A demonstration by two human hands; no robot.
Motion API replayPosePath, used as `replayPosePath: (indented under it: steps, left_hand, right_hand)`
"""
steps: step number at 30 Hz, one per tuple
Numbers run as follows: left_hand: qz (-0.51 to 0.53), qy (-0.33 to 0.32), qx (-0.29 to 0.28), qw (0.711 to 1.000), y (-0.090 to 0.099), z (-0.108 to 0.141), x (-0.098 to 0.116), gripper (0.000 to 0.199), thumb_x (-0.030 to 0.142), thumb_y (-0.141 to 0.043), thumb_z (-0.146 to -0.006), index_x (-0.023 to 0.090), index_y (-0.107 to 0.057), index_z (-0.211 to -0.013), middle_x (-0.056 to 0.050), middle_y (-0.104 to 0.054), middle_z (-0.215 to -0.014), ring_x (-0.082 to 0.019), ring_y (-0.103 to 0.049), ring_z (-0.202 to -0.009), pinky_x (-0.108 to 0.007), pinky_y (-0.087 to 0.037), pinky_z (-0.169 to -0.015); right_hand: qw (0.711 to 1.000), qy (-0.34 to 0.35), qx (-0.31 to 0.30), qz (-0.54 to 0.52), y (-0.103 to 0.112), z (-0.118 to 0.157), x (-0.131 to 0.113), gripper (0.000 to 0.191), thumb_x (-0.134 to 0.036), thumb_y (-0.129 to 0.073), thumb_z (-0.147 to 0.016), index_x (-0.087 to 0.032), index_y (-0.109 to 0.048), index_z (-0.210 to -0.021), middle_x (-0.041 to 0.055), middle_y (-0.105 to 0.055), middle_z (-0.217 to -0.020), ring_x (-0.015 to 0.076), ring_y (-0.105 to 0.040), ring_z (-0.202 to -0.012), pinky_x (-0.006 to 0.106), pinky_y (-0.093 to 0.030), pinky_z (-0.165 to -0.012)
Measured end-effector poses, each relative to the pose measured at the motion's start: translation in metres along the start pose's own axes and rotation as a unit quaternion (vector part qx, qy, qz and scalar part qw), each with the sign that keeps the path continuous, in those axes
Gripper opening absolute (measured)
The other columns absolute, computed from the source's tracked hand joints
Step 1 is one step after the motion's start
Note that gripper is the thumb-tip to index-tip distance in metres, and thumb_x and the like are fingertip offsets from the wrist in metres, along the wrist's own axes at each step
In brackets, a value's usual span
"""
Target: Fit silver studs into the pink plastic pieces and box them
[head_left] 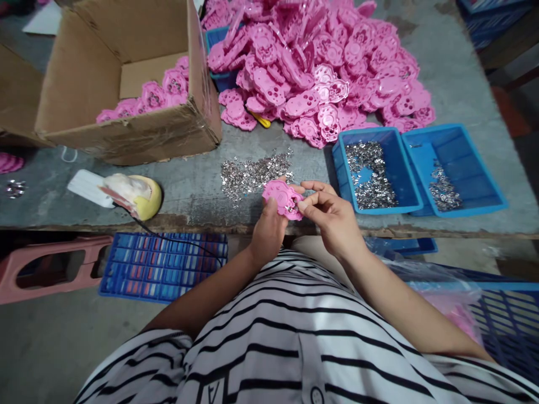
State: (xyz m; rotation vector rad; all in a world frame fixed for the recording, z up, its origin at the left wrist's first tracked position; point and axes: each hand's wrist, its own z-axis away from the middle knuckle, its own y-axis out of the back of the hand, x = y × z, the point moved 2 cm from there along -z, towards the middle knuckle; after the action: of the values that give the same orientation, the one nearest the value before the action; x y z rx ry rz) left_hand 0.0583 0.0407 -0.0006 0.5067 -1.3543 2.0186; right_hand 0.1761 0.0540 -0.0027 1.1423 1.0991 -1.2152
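My left hand [269,229] grips a pink plastic piece [278,195] by its left side, with the thumb on top. The piece has a wavy outline and a cutout at its right end, where small metal bits show. At that right end, my right hand [330,212] has its thumb and forefinger pinched together, touching the piece's edge; whatever sits between those fingertips is too small to make out. Just beyond the hands, small shiny metal parts [252,174] lie loose on the grey table [189,193].
A large heap of similar pink pieces [295,73] covers the table's back. At left stands a cardboard box [138,134] with pink pieces inside. Two blue bins [379,210] [480,209] of metal parts sit at right. A yellow-and-white object [149,199] with a cable lies near the front edge.
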Motion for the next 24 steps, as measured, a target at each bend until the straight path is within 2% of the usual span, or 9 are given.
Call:
replayPosePath:
  steps: [9,13,17,19,21,23,24]
  left_hand:
    - [0.002,0.02,-0.002,1.0,-0.003,0.0,0.001,0.048,0.015,-0.023,-0.097,0.02,-0.04,-0.142,-0.005,-0.069,-0.111,-0.015,-0.054,-0.126,-0.032,-0.032,-0.113]
    - [0.0,0.035,0.006,0.999,-0.007,0.003,0.004,0.049,0.013,-0.023,-0.097,0.021,-0.038,-0.144,-0.005,-0.068,-0.115,-0.013,-0.054,-0.125,-0.029,-0.03,-0.114]
    - [0.013,0.027,0.006,1.0,-0.004,0.004,0.001,0.044,0.02,-0.026,-0.099,0.02,-0.039,-0.142,-0.005,-0.068,-0.111,-0.015,-0.058,-0.119,-0.031,-0.034,-0.111]
    - [0.014,0.031,0.003,0.999,0.0,0.003,0.0,0.041,0.025,-0.029,-0.1,0.02,-0.042,-0.139,-0.006,-0.068,-0.108,-0.017,-0.06,-0.114,-0.033,-0.038,-0.107]
    - [0.008,0.024,-0.008,1.0,0.004,0.002,0.0,0.039,0.033,-0.035,-0.099,0.021,-0.046,-0.135,-0.007,-0.069,-0.106,-0.02,-0.063,-0.109,-0.035,-0.043,-0.102]
    - [-0.001,0.019,-0.022,1.0,0.008,0.001,0.0,0.04,0.04,-0.039,-0.098,0.022,-0.049,-0.131,-0.007,-0.069,-0.101,-0.022,-0.066,-0.102,-0.037,-0.047,-0.095]
    - [-0.005,0.018,-0.024,1.0,0.011,0.001,0.0,0.04,0.043,-0.04,-0.097,0.021,-0.051,-0.129,-0.007,-0.069,-0.097,-0.022,-0.067,-0.098,-0.037,-0.049,-0.091]
  right_hand:
    - [0.999,0.02,-0.012,0.033,0.001,-0.001,0.002,0.018,-0.032,-0.071,-0.073,-0.019,-0.062,-0.064,0.0082,-0.059,-0.113,0.0251,-0.055,-0.115,0.046,-0.039,-0.103]
    - [0.989,0.097,0.006,0.108,-0.003,0.002,0.007,0.018,-0.031,-0.066,-0.079,-0.02,-0.059,-0.068,0.0089,-0.058,-0.113,0.0243,-0.056,-0.112,0.044,-0.044,-0.096]
    - [0.963,0.184,0.04,0.195,-0.001,0.004,0.004,0.015,-0.034,-0.065,-0.082,-0.021,-0.058,-0.086,0.01,-0.057,-0.118,0.0197,-0.06,-0.091,0.037,-0.051,-0.075]
    - [0.944,0.221,0.07,0.235,0.013,-0.003,-0.006,0.016,-0.037,-0.062,-0.085,-0.023,-0.057,-0.092,0.0091,-0.058,-0.117,0.0184,-0.06,-0.086,0.036,-0.05,-0.074]
    - [0.917,0.237,0.141,0.29,0.043,-0.016,-0.021,0.018,-0.037,-0.058,-0.087,-0.022,-0.057,-0.097,0.0108,-0.058,-0.12,0.0189,-0.059,-0.089,0.035,-0.05,-0.078]
    - [0.879,0.197,0.24,0.363,0.086,-0.034,-0.034,0.025,-0.033,-0.055,-0.088,-0.016,-0.057,-0.107,0.0189,-0.053,-0.128,0.0192,-0.059,-0.092,0.035,-0.048,-0.084]
    - [0.848,0.152,0.297,0.412,0.11,-0.043,-0.037,0.029,-0.026,-0.053,-0.087,-0.009,-0.058,-0.111,0.0234,-0.053,-0.126,0.0214,-0.06,-0.095,0.037,-0.046,-0.087]
